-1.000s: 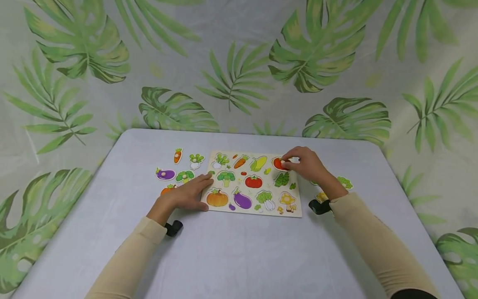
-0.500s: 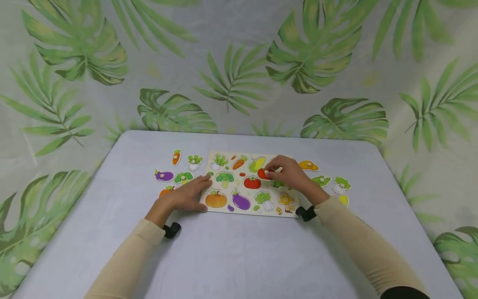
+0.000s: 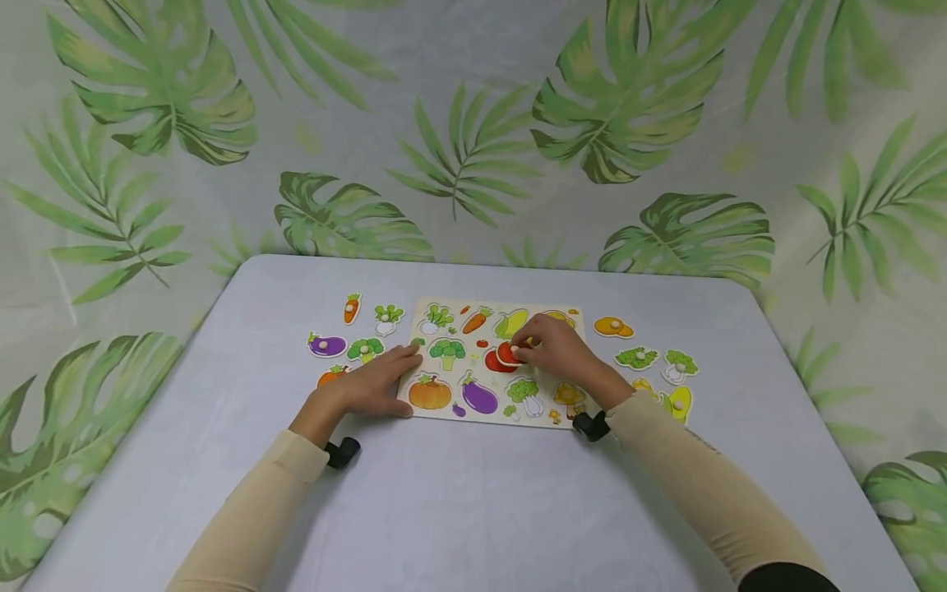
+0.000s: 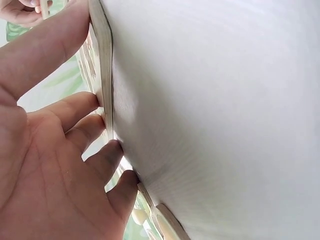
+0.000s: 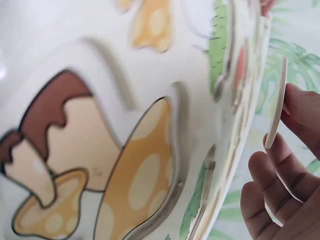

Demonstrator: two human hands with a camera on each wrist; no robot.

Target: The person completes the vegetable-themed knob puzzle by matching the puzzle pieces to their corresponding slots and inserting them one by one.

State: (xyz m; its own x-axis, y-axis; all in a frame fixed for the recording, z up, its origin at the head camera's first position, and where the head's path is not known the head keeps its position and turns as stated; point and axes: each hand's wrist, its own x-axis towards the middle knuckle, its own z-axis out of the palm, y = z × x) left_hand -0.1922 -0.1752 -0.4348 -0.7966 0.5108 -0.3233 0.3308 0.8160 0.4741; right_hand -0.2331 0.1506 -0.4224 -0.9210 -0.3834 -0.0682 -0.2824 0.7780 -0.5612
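A flat vegetable puzzle board point(image 3: 488, 418) lies on the table, with recesses picturing a pumpkin, an eggplant, a tomato and other vegetables. My right hand point(image 3: 556, 355) pinches a red tomato puzzle piece point(image 3: 506, 353) by its knob, low over the board's tomato recess and partly covering it. In the right wrist view that tomato piece point(image 5: 278, 107) is edge-on between thumb and fingers. My left hand point(image 3: 370, 385) rests at the board's left edge, fingers extended. The left wrist view shows its thumb and fingertips along the wooden edge point(image 4: 106, 65).
Left of the board lie carrot point(image 3: 351, 309), radish point(image 3: 388, 319), eggplant point(image 3: 327, 345), broccoli point(image 3: 366, 350) and pumpkin point(image 3: 333, 376) pieces. Potato point(image 3: 613, 327), leafy green point(image 3: 636, 358), bok choy point(image 3: 678, 367) and corn point(image 3: 677, 404) pieces lie to the right. A leaf-print cloth point(image 3: 459, 238) hangs behind.
My right hand has carried the tomato piece from the board's upper right corner leftward and nearer, onto the tomato recess. The left hand has stayed in place.
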